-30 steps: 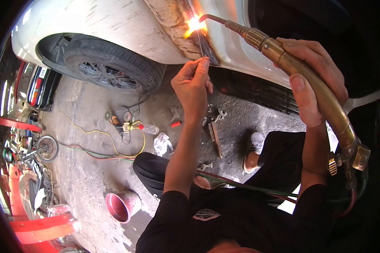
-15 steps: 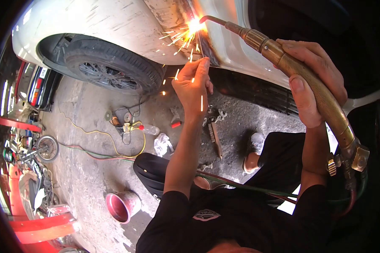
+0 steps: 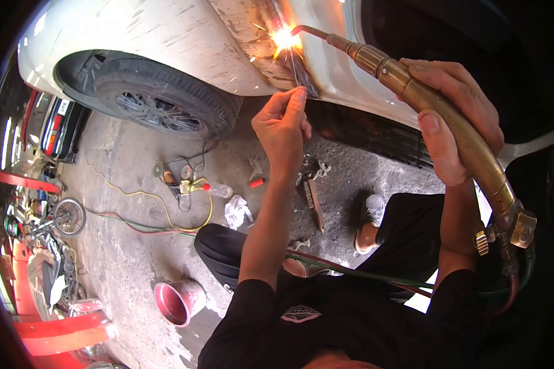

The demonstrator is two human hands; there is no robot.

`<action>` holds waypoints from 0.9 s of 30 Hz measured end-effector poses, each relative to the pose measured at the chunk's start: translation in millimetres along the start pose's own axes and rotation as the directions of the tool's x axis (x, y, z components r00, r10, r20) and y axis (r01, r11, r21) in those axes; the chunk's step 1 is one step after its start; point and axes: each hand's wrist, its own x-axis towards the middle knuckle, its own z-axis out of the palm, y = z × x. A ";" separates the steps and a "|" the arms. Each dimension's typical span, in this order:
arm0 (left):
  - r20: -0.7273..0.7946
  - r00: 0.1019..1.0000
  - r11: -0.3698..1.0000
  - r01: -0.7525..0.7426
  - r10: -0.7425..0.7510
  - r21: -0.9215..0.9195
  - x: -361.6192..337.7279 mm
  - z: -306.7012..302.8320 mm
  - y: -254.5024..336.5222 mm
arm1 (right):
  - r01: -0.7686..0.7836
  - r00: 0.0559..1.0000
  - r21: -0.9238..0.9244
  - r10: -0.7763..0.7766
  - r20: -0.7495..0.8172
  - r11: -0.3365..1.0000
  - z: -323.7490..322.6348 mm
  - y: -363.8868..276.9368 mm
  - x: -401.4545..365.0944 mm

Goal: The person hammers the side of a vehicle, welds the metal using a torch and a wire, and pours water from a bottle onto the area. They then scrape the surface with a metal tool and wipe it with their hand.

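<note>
My right hand (image 3: 458, 114) is wrapped around a brass gas welding torch (image 3: 440, 101), its thin curved tip pointing left at the car body. Beyond that tip a bright glow with short sparks covers a spot on the scorched seam of the white car panel (image 3: 332, 64). A thin filler rod (image 3: 296, 72) runs up into the glow from my left hand (image 3: 282, 123), which pinches it between thumb and fingers just below the panel. The glare hides the metal where rod and flame meet.
A car wheel (image 3: 166, 98) is at upper left. On the concrete lie a wire brush (image 3: 316, 206), a plastic bottle (image 3: 220, 190), crumpled white material (image 3: 237, 211) and a yellow cable (image 3: 138, 192). A red bucket (image 3: 180, 301) stands at lower left. Hoses (image 3: 363, 275) cross near my legs.
The spray of sparks has shrunk; the long streaks falling past my left hand are gone. More of the rod shows. My hands and the torch have barely shifted.
</note>
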 end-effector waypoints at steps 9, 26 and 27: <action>-0.011 1.000 0.998 0.017 -0.018 -0.061 2.1 2.0 0.9 | -0.004 1.000 0.003 0.004 0.003 1.000 -0.6 -0.4 0.2; 0.000 1.000 0.998 0.004 -0.004 -0.060 4.0 -0.6 -1.4 | -0.075 0.997 0.002 0.075 0.010 0.997 -0.7 -4.6 0.0; 0.000 1.000 0.998 0.004 -0.004 -0.060 3.8 -0.8 -1.5 | -0.048 0.999 0.003 0.048 0.006 0.999 -0.5 -2.6 -0.2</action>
